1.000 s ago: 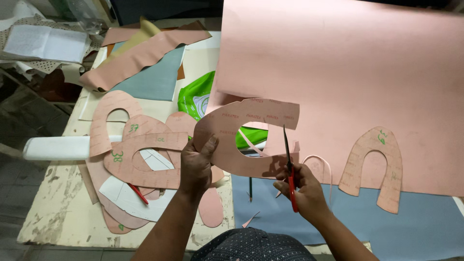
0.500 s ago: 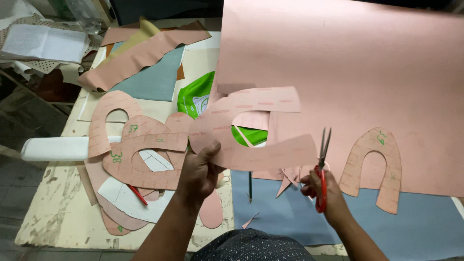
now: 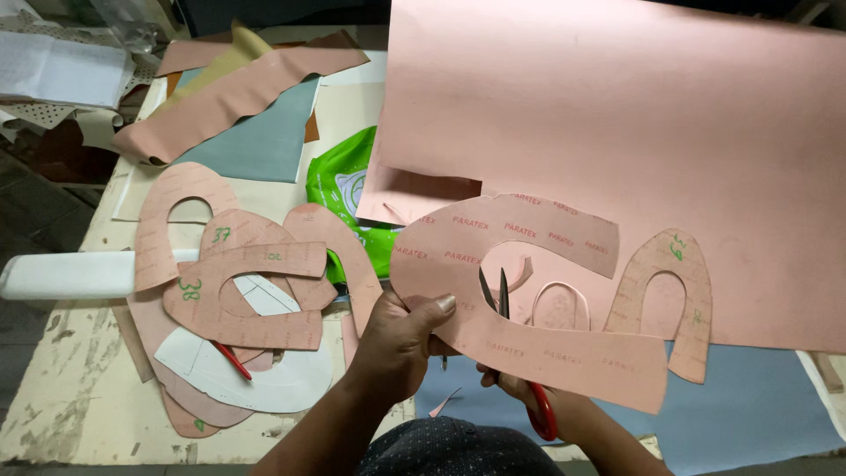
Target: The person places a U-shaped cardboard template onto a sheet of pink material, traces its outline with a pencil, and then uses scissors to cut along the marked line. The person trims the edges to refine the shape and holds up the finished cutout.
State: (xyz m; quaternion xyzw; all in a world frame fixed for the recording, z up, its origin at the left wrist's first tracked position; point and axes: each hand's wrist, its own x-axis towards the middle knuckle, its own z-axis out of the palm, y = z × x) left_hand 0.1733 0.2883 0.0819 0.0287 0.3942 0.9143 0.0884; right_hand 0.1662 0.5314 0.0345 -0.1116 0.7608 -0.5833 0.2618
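Note:
My left hand point(image 3: 401, 339) grips a pink horseshoe-shaped cut piece point(image 3: 520, 242) at its left curve and holds it up over the table. My right hand point(image 3: 515, 388) sits under the piece's lower arm, mostly hidden by it, and holds red-handled scissors point(image 3: 520, 353). The scissor blades point up into the piece's inner opening, slightly apart. A large pink sheet point(image 3: 617, 123) lies behind, with a thin curved offcut strip point(image 3: 560, 295) on it.
A pile of pink horseshoe-shaped patterns point(image 3: 238, 282) and a white pattern point(image 3: 256, 379) lie left. Another pattern point(image 3: 661, 291) rests on the big sheet at right. A green plastic bag point(image 3: 344, 189), blue-grey sheets point(image 3: 758, 423), a white tube point(image 3: 66, 275) and red-handled tool point(image 3: 231, 360) are around.
The cut piece has turned and swung right and down. My right hand with the scissors has come back left, under the piece, blades now inside its opening.

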